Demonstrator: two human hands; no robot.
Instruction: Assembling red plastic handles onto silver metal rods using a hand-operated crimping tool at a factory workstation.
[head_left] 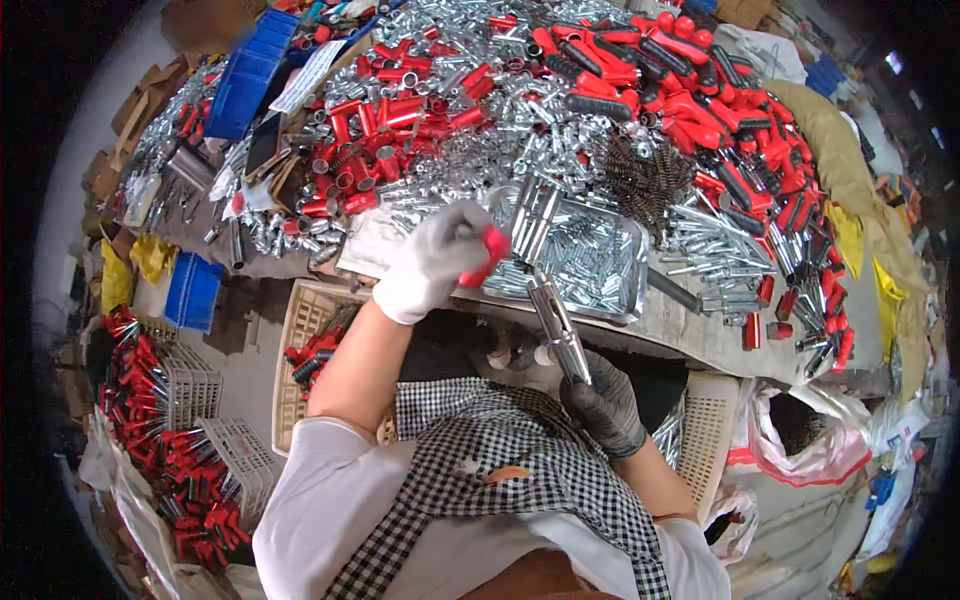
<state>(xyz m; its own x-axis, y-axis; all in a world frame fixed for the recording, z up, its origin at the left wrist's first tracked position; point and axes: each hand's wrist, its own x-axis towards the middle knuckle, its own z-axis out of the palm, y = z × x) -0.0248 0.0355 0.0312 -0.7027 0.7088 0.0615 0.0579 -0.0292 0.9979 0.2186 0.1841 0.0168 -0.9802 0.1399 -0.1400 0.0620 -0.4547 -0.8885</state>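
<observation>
Just past hands (418, 264), metal tray (641, 262), brown springs (645, 182); heaped red tubes (404, 112)

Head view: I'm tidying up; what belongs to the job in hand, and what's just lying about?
Job:
- silver tubular piece in right hand
- blurred red piece in left hand
- probably springs, small metal parts

Apparently lying about:
- lower blue bin
- white paper sheet
- red-edged plastic bag

Red piece (488, 255), black-white checked apron (560, 440)

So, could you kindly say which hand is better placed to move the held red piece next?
Probably the left hand: it holds the red piece, while the right hand is occupied gripping the shiny metal tube.
</observation>
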